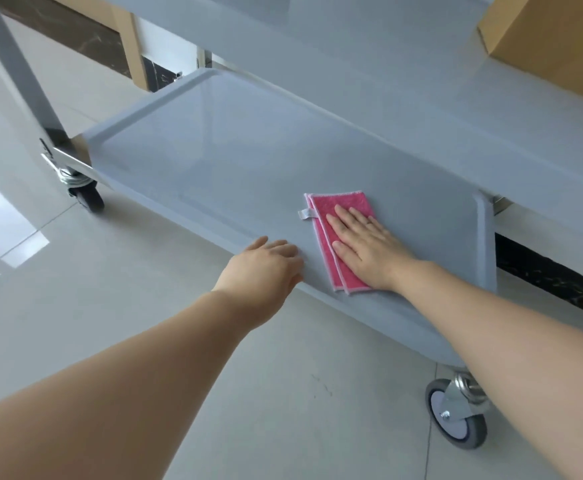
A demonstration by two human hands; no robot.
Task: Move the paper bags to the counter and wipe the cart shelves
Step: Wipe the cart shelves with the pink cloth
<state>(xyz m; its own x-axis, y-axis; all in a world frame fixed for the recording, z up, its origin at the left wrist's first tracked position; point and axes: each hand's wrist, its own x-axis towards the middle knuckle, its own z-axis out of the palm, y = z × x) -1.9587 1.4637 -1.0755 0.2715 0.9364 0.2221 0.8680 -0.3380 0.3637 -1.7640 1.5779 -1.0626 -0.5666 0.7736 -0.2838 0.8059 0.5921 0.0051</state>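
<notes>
The right hand (363, 245) lies flat, palm down, on a folded pink cloth (331, 237), its fingers straight and slightly spread, pressing the cloth onto the lower shelf (214, 150) of a grey cart. A ring shows on one finger of this hand. The cloth is a long rectangle with pale stitched edging. Its long axis runs from the shelf's near edge toward the far edge, and one short end reaches right to the near rim. A small white tag (306, 214) sticks out from its left side near the far end. The cloth sits in the right part of the shelf, near the right raised rim but apart from it.

The left hand (269, 263) rests on the shelf's near edge just left of the cloth, its fingers curled over the rim; how tightly they hold it I cannot tell.

An upper shelf (387, 64) overhangs the lower one, and a brown cardboard box (553, 39) stands at its right end. Two caster wheels show on the pale tiled floor (75, 289): one (87, 195) under the left near corner, another (456, 414) under the right near corner, partly hidden by the right forearm.
</notes>
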